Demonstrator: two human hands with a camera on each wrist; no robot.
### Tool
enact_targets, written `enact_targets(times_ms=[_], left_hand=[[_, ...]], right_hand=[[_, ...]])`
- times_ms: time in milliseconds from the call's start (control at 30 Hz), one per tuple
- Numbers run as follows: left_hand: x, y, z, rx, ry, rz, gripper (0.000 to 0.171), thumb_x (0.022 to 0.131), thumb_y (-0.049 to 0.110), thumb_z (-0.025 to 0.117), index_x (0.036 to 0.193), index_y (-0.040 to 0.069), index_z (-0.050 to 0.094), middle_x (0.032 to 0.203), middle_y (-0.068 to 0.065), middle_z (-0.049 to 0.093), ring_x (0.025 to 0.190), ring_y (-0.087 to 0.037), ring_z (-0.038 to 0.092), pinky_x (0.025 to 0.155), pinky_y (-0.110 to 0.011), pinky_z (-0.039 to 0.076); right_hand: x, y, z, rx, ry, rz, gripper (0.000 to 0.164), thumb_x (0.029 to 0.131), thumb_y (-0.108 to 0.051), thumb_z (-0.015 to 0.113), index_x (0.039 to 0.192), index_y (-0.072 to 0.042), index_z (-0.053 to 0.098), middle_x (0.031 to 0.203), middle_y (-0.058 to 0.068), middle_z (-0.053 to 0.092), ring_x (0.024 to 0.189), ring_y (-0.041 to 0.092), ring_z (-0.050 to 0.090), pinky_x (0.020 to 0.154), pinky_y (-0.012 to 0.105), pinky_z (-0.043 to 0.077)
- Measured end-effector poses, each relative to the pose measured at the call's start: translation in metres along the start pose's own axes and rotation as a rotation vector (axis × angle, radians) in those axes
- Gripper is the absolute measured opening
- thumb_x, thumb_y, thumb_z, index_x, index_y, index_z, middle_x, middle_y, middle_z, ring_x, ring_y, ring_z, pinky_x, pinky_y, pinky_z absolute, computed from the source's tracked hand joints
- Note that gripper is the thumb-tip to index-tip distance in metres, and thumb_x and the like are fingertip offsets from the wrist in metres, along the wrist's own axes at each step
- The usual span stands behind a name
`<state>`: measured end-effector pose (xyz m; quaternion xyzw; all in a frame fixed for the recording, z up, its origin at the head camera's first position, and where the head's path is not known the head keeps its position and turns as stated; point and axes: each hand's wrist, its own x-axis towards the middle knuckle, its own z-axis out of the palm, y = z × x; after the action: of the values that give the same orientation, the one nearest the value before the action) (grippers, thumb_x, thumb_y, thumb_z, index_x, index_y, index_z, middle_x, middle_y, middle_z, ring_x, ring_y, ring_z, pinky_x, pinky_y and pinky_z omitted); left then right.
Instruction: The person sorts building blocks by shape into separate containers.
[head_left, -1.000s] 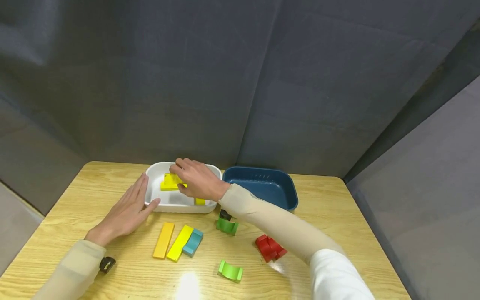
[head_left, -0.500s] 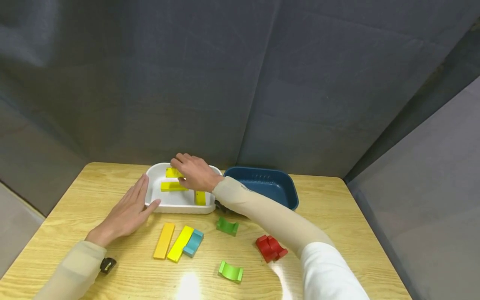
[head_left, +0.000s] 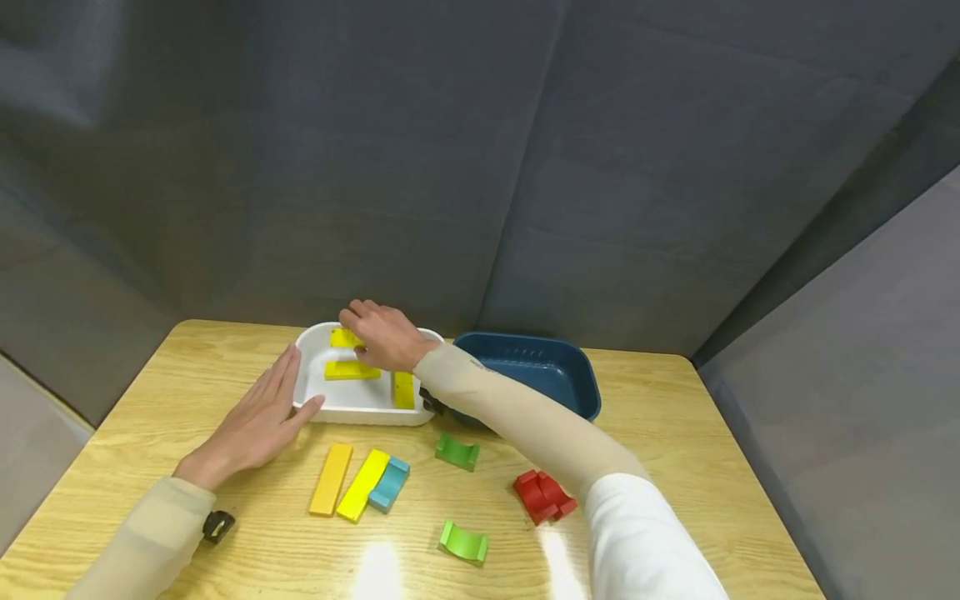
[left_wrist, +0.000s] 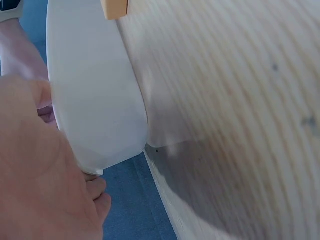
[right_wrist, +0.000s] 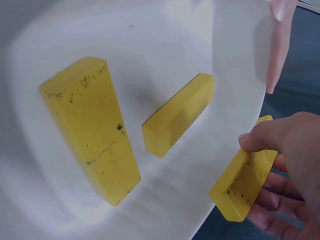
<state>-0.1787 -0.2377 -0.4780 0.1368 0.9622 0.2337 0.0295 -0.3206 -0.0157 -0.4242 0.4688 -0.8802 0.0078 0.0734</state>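
My right hand point(head_left: 384, 335) is at the far side of the white tray point(head_left: 360, 417). It pinches a yellow block point(right_wrist: 245, 180) between thumb and fingers, right at the tray's rim. Two more yellow blocks lie inside: one point(head_left: 352, 370) runs crosswise near the middle, the other point(head_left: 403, 390) points front to back on the right. My left hand point(head_left: 251, 425) rests on the tray's left end with fingers straight and thumb over the near rim. In the left wrist view, the white tray wall point(left_wrist: 100, 90) fills the space beside that palm.
A dark blue tray point(head_left: 588, 379) stands right of the white one, partly behind my right forearm. In front lie an orange block point(head_left: 331, 479), a yellow block point(head_left: 363, 486), a blue curved block point(head_left: 389, 485), green curved blocks point(head_left: 457, 452) and red curved blocks point(head_left: 543, 497).
My right hand has moved the yellow block away from the crosswise one, back to the far rim. More of the block on the right shows now. The left hand has stayed put.
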Motion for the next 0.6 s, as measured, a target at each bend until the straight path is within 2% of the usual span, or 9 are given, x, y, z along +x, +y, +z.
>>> enact_targets(times_ms=[600], left_hand=[[0.0019, 0.0009, 0.0035, -0.002, 0.014, 0.018, 0.096, 0.112, 0.058, 0.043, 0.169, -0.001, -0.007, 0.179, -0.021, -0.009, 0.164, -0.045, 0.003, 0.131, -0.064, 0.012]], right_hand=[[0.0106, -0.0012, 0.0079, -0.021, -0.020, 0.052, 0.038, 0.101, -0.023, 0.075, 0.135, -0.011, 0.063, 0.121, 0.003, 0.063, 0.103, 0.017, 0.061, 0.087, 0.026, 0.058]])
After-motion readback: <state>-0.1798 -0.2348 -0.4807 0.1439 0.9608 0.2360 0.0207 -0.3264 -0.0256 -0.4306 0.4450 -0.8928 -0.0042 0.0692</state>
